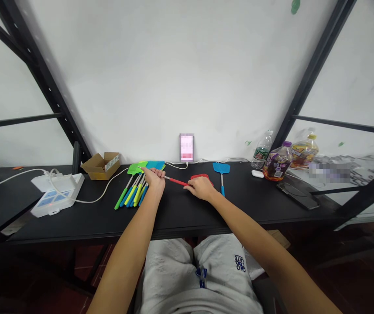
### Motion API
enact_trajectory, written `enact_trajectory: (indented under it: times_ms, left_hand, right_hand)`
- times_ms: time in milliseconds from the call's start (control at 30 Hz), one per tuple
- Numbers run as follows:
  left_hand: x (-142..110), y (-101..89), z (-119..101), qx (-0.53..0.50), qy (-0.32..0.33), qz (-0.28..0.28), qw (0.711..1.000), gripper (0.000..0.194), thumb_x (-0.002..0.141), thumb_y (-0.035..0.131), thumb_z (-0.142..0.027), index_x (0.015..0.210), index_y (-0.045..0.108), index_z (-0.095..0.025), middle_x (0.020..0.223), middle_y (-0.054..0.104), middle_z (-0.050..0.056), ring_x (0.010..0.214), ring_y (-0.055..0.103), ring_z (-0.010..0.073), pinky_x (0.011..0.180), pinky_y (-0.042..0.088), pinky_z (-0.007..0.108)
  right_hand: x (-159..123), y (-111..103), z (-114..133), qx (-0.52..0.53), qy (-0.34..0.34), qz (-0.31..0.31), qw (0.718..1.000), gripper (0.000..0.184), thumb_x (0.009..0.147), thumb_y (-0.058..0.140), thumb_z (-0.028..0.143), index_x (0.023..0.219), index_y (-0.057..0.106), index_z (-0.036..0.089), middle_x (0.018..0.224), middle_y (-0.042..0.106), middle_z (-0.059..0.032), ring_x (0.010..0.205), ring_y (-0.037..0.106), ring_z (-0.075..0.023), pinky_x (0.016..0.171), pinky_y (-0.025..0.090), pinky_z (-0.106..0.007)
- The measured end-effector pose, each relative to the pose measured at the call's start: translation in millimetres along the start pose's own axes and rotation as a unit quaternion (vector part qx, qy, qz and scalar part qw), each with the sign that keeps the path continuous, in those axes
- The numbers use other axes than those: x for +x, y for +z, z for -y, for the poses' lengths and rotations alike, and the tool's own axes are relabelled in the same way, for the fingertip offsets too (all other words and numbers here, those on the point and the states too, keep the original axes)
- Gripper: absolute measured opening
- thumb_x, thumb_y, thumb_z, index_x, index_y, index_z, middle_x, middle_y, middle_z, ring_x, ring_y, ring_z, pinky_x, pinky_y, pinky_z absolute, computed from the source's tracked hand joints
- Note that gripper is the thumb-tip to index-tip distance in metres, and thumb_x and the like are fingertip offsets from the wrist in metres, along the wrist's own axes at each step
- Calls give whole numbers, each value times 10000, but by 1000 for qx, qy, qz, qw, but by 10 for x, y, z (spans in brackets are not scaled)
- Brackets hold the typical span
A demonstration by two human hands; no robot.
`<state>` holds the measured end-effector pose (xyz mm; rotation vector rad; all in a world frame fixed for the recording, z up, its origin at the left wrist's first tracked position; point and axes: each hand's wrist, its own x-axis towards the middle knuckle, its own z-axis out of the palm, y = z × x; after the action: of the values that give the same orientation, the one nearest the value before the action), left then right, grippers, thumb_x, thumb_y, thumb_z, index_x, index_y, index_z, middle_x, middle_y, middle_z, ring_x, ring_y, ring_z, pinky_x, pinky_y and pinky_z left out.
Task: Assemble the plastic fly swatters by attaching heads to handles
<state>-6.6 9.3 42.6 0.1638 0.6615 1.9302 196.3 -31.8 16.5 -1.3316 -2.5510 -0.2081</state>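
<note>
pale grey bottoms bear navy lettering and, seemingly, a blue drawstring.

Phone screen blurred, red swatter head partly behind right hand, forearms cut off below

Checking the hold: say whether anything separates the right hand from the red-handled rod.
Nothing visible: the right hand is closed on the red-handled rod. The red swatter head lies beyond the hand.

The swatter handle is red; the bunched grips green, blue and yellow; the table black.
</note>
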Motion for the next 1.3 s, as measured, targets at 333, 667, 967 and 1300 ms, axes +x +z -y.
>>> enact_trajectory:
  times_ms: [333, 667, 967, 1300]
  left_hand:
    - [-9, 4, 121, 7, -41, 64, 997, 566, 908, 270, -679, 585, 283, -215, 437, 216, -75, 341, 207, 71, 356, 178, 235]
    - [-56, -1, 214, 24, -50, 114, 992, 584, 888, 307, -693, 563, 287, -209, 430, 214, -74, 337, 215, 64, 365, 193, 232]
    - [-97, 6, 241, 45, -43, 121, 991, 555, 885, 353, -672, 588, 351, -203, 448, 282, -61, 357, 299, 80, 386, 254, 238]
    - [-118, 7, 268, 64, -50, 133, 988, 543, 892, 370, -655, 599, 373, -197, 456, 297, -58, 361, 321, 79, 385, 265, 234]
  right_hand:
    - [8, -4, 55, -13, -6, 1, 1000, 553, 961, 321, 587, 872, 687, 183, 867, 697, -103, 808, 629, -209, 680, 345, -278]
    - [-5, 7, 68, -28, -12, -5, 1000, 507, 956, 372, 569, 896, 685, 176, 872, 697, -105, 806, 630, -212, 682, 344, -277]
    - [-1, 45, 47, -19, -13, -26, 999, 545, 956, 340, 594, 877, 682, 177, 865, 696, -94, 789, 623, -195, 660, 316, -274]
    - [-10, 28, 61, -13, -10, -12, 1000, 554, 950, 340, 606, 880, 682, 176, 884, 696, -97, 815, 625, -198, 678, 330, -270]
